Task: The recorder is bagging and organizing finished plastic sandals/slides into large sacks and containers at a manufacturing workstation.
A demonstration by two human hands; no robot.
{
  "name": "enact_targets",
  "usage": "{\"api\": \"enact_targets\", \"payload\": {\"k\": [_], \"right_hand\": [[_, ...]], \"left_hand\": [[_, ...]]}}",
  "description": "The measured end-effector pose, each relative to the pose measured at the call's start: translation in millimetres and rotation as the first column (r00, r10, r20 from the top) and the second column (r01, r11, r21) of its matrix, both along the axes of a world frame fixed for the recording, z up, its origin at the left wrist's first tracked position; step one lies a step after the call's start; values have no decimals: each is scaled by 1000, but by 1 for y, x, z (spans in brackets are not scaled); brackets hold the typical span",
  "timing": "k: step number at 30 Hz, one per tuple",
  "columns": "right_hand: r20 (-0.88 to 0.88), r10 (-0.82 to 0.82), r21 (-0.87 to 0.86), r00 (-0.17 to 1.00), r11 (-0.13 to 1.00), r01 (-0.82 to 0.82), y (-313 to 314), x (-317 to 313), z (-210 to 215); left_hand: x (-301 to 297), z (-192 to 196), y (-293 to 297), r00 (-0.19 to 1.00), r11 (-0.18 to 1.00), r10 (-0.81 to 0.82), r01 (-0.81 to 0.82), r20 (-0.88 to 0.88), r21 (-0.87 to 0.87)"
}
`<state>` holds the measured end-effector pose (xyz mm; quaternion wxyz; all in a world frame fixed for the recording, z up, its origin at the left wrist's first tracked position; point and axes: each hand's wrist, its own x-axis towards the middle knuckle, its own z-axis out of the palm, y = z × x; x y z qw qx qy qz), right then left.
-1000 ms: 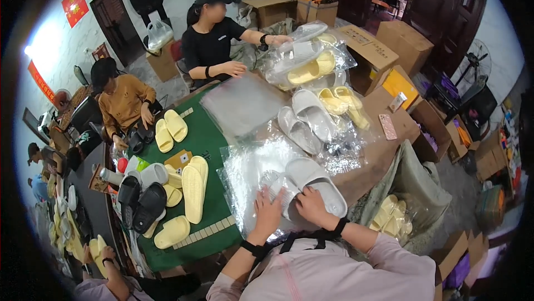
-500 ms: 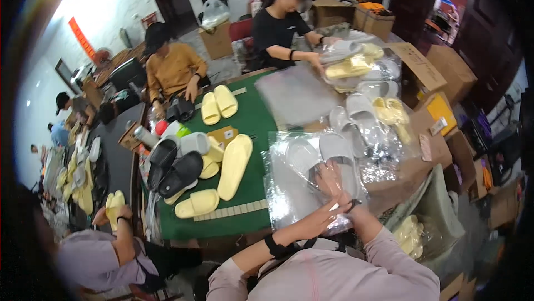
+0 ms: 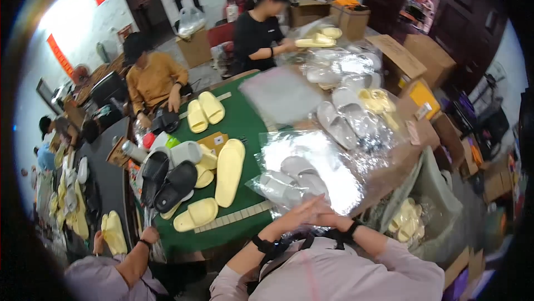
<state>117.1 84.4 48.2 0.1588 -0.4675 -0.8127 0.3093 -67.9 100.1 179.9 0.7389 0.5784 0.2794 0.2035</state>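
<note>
A pair of grey slippers [image 3: 303,170] lies inside a clear plastic bag [image 3: 257,190] just in front of me, toes pointing away and to the left. At the bag's near end, my left hand [image 3: 297,216] reaches across toward the right with its fingers closed on the plastic. My right hand [image 3: 328,218] meets it there, also closed at the bag's edge; its fingertips are partly hidden. Shiny clear bags [image 3: 339,173] lie flat beneath and beyond the slippers. Both hands overlap close to the slippers' heel ends.
Yellow slippers [image 3: 231,170] and black slippers [image 3: 177,187] lie left on the green mat [image 3: 250,128]. Bagged grey slippers [image 3: 336,123] pile up at the right. A sack [image 3: 445,212] holds yellow slippers. Co-workers handle slippers across the table and at the left.
The grey slippers have shifted left and nearer, turned at an angle in their bag. My right hand has come back from on top of them to the near end, beside my left hand.
</note>
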Motion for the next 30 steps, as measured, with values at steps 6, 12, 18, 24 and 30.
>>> {"api": "enact_targets", "payload": {"k": [6,12,18,24,30], "right_hand": [[189,-3,33,982,999,-3,-5,-39,-5],[-571,-493,-538,656,829,154,7,-14,62],[-564,-410,-460,717,877,139,16,-17,55],[-712,-701,-656,-45,686,-314,47,-23,55],[-646,-583,-472,-492,812,-344,49,43,155]], "left_hand": [[-67,-98,47,557,502,820,-587,-133,635],[-140,-118,88,-273,600,726,-196,-631,775],[-146,-101,86,-93,719,563,-437,-822,541],[-115,-86,87,191,140,982,-679,-11,721],[-36,-3,45,553,619,716,-785,426,-24]]}}
